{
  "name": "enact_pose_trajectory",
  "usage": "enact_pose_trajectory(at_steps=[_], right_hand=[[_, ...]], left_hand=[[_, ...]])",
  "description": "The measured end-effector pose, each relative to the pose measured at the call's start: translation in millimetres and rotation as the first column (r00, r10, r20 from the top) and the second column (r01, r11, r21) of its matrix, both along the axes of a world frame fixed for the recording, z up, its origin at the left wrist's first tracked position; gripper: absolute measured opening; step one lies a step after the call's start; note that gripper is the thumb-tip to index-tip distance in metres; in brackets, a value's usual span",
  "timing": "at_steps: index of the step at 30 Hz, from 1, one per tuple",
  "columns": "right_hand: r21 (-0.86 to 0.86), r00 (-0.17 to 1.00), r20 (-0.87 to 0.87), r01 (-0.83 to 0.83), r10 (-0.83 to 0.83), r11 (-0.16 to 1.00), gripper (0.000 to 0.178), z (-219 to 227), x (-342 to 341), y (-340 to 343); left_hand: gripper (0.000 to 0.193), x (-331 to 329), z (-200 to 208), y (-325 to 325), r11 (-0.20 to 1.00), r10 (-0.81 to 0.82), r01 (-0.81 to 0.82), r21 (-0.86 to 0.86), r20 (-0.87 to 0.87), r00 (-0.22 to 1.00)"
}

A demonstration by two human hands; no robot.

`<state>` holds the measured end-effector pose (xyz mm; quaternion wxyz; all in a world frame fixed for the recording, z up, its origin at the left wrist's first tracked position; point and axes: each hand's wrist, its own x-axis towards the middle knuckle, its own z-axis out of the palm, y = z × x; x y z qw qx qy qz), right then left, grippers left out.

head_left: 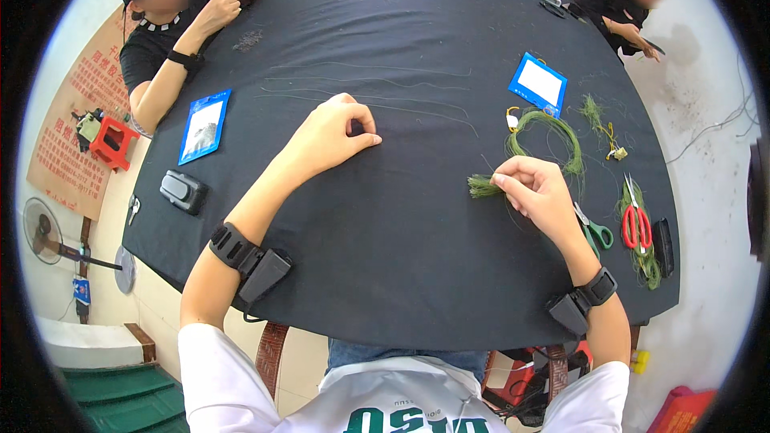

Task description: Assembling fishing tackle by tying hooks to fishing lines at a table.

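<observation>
Two bare hands rest on the round black cloth-covered table [401, 273]. Right hand [536, 191] pinches a small bundle of green fibres [481, 186] between thumb and fingers. Left hand [333, 135] is loosely curled, fingertips pinched together; whether it grips a thread cannot be told. Coiled green fibre loop [553, 130] lies just beyond; green-handled scissors [593, 231] near the right wrist.

Black-clothed surface [417, 273] carries two blue packets [204, 125], black case [184, 192], red scissors [637, 223], green scissors [593, 231], coiled green fibre [553, 132].

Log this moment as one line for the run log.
left hand: pinching thin strand on black table | right hand: holds green fibre bundle
</observation>
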<state>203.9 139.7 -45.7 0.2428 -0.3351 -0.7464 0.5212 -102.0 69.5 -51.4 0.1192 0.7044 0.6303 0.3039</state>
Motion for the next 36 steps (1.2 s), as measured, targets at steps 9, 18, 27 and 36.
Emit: enact_pose_trajectory(at_steps=[9, 18, 27, 36], right_hand=[[-0.035, 0.999, 0.034, 0.032, -0.03, 0.999, 0.009, 4, 0, -2], [0.007, 1.0, 0.001, -0.008, 0.008, 1.0, 0.009, 3, 2, -3], [0.039, 0.998, -0.023, 0.056, -0.055, 0.998, 0.009, 4, 1, -10], [0.267, 1.0, -0.01, -0.006, 0.009, 0.964, 0.006, 10, -10, -39]], left_hand=[[0.017, -14, 6, -9, 0.992, 0.056, -0.057, -0.112, -0.013, 0.998], [0.012, -8, 8, -13, 0.993, -0.029, 0.035, -0.11, 0.05, 0.998], [0.01, 21, 23, -18, 0.993, -0.024, 0.056, -0.103, 0.285, 0.958], [0.011, 86, 12, -46, 0.956, -0.286, 0.29, 0.049, 0.393, 0.874]])
